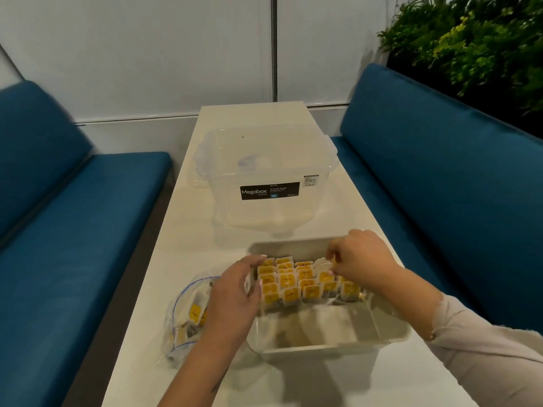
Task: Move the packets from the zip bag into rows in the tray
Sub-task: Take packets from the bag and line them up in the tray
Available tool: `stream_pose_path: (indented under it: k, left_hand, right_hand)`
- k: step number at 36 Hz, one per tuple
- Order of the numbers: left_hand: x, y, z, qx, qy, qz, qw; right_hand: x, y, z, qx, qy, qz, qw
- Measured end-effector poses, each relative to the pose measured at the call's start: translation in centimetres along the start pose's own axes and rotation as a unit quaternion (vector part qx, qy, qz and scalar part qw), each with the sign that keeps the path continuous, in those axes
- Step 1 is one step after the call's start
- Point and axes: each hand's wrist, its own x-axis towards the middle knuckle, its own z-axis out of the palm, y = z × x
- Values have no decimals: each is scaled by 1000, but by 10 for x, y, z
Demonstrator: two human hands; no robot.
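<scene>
A long white worktop [188,230] runs between two blue cushioned benches [440,183], with a pale wall ahead and green foliage [476,39] at the far right. My right hand [363,255] hangs over the far right part of the clear tray [338,339], its grip pinched on a white packet [322,265] that stands just above the rows. The yellow-labelled packets [293,282] stand in close rows directly under and to the left of that grip, filling the tray's far half. My left hand [235,298] rests at the tray's left wall, fingers curled round a packet at the end of the rows. Just left of that hand lies the zip bag [183,315], with a few yellow-labelled packets inside. Beyond both hands stands a clear Megabox storage box [264,177].
</scene>
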Motion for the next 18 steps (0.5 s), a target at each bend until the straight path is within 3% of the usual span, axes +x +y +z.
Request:
stream_pose_path:
  k: [7, 9, 18]
  left_hand:
    - [0, -25, -49, 98, 88, 10, 991]
    - [-3, -32, -62, 102, 95, -20, 990]
    - [-23, -60, -80, 49, 29, -190, 980]
  right_hand:
    - [12, -59, -21, 64, 34, -76, 994]
    - [13, -78, -24, 70, 37, -104, 991]
    - [16, -159, -11, 89, -51, -206, 973]
